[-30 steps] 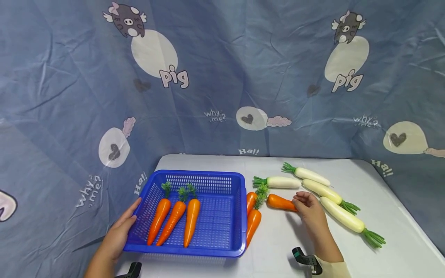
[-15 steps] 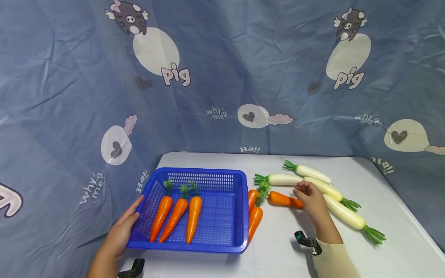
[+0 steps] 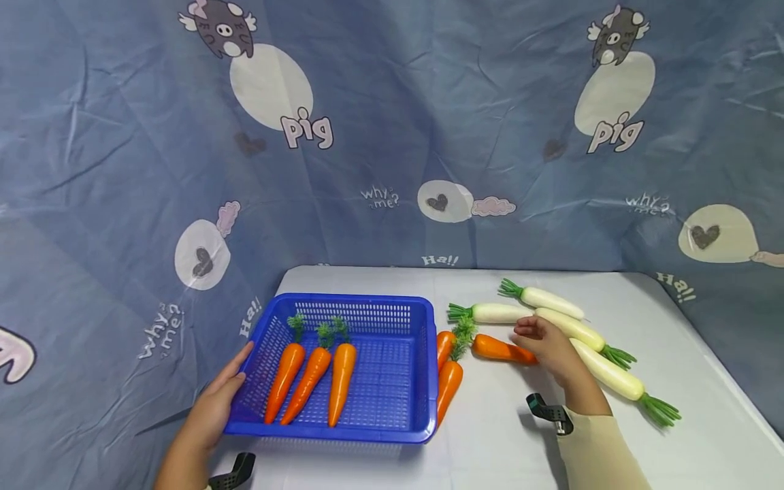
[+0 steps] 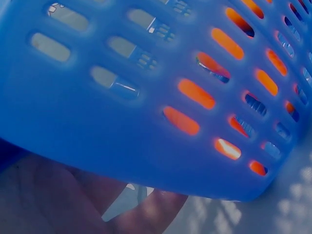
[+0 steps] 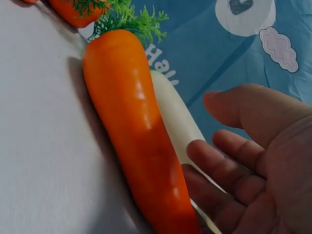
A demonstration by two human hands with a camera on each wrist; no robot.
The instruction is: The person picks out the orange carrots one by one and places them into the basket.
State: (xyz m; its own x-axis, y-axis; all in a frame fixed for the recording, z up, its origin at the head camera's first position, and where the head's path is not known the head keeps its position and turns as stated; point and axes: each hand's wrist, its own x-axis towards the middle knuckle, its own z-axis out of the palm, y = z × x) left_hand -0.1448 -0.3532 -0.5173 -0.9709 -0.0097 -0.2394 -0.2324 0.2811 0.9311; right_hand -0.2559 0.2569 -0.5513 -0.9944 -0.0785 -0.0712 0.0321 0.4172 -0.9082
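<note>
A blue perforated basket point(image 3: 380, 435) holds three carrots point(image 3: 343, 381) lying side by side with their green tops toward the back. My left hand point(image 3: 208, 412) grips the basket's left edge; in the left wrist view its fingers point(image 4: 151, 212) disappear partly behind the blue edge. Over a single orange carrot point(image 3: 496, 349) right of the basket hovers my right hand point(image 3: 554, 350). Its fingers point(image 5: 209, 156) are loosely bent, with a gap between thumb and fingertips and nothing in them. That carrot point(image 5: 131, 112) lies on the table in the right wrist view.
Two more carrots point(image 3: 450, 381) lie against the basket's right side. Several white radishes point(image 3: 603, 371) with green tops are spread on the white table point(image 3: 490, 442) behind and right of my right hand. A printed blue cloth point(image 3: 367, 102) hangs behind the table.
My right hand has drawn slightly rightward, baring more of the carrot's tip beneath it. My left hand stays at the basket. The head view has shifted a little.
</note>
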